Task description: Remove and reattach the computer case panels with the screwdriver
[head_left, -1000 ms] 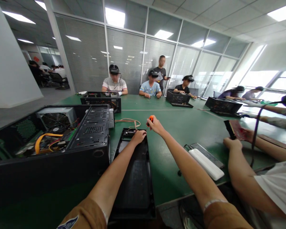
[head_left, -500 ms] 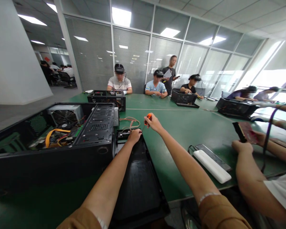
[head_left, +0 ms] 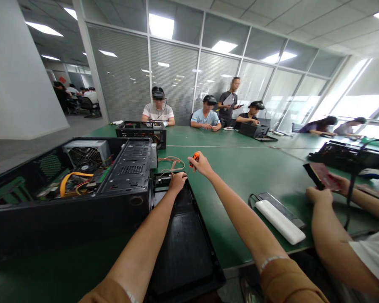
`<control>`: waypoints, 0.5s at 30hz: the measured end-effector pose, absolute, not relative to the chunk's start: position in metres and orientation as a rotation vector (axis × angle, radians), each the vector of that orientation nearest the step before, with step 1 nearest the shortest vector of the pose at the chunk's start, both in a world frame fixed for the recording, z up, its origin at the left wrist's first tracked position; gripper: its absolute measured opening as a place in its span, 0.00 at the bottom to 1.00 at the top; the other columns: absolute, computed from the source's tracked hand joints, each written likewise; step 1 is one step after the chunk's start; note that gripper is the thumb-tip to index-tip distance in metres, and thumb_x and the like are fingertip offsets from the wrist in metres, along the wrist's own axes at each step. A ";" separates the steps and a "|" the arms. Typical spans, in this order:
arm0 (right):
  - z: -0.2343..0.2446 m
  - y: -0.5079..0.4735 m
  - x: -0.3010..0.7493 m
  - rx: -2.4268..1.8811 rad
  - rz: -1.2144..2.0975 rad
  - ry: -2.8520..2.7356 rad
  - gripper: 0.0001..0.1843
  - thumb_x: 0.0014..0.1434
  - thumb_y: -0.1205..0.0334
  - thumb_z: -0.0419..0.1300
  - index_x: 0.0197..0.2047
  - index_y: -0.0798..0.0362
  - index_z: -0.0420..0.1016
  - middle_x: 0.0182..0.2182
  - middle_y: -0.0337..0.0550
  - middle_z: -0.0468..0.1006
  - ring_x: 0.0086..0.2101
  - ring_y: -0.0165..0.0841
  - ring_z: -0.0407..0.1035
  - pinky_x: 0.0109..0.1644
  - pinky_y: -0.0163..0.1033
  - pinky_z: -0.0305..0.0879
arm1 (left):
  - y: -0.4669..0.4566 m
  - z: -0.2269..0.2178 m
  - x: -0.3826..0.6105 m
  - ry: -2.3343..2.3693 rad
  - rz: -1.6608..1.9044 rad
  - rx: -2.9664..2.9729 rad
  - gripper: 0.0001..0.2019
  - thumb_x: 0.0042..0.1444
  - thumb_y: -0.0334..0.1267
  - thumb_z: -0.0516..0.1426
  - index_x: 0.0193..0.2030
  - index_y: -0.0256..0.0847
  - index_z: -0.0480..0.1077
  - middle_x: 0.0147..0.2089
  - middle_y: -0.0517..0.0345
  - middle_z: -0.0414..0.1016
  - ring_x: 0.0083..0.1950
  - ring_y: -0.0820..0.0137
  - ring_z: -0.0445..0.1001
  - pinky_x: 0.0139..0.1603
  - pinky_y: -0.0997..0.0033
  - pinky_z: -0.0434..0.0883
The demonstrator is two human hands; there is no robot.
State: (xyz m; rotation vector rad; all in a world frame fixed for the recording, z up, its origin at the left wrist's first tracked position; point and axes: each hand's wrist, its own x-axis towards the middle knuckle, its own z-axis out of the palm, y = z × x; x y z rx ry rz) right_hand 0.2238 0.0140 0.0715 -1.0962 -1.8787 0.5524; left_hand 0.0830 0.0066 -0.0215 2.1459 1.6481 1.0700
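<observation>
My left hand (head_left: 177, 181) rests with curled fingers on the far end of a long black case panel (head_left: 183, 235) lying on the green table (head_left: 246, 168). What its fingers press or pinch there is hidden. My right hand (head_left: 201, 163) is closed round an orange-handled screwdriver (head_left: 194, 158), whose thin shaft slants down to the left towards the panel's far end. An open black computer case (head_left: 82, 185) lies on its side just left of the panel, with fan, yellow cables and drive cage showing.
Thin cables (head_left: 172, 162) loop beyond the panel. A white bar (head_left: 279, 221) and a dark flat device (head_left: 282, 205) lie to the right, near a co-worker's hands (head_left: 318, 194) holding a circuit card. More open cases and seated people line the far table edge.
The view has shifted slightly. My hands stay at the panel's far end; the screwdriver hand has moved a little lower and closer to the left hand.
</observation>
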 end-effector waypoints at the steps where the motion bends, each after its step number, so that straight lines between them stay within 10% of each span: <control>1: 0.070 0.015 0.222 -1.105 0.566 -1.870 0.16 0.53 0.47 0.54 0.34 0.50 0.54 0.21 0.31 0.72 0.14 0.25 0.64 0.19 0.31 0.61 | 0.007 -0.021 0.083 1.653 1.070 2.138 0.10 0.53 0.34 0.54 0.40 0.39 0.72 0.42 0.54 0.75 0.44 0.68 0.71 0.48 0.70 0.65; 15: 0.070 0.024 0.209 -1.090 0.599 -1.929 0.13 0.54 0.53 0.54 0.33 0.51 0.55 0.25 0.33 0.70 0.17 0.24 0.65 0.21 0.30 0.63 | 0.007 -0.018 0.082 1.650 1.028 2.143 0.08 0.51 0.34 0.55 0.38 0.41 0.74 0.40 0.54 0.76 0.43 0.68 0.72 0.48 0.70 0.64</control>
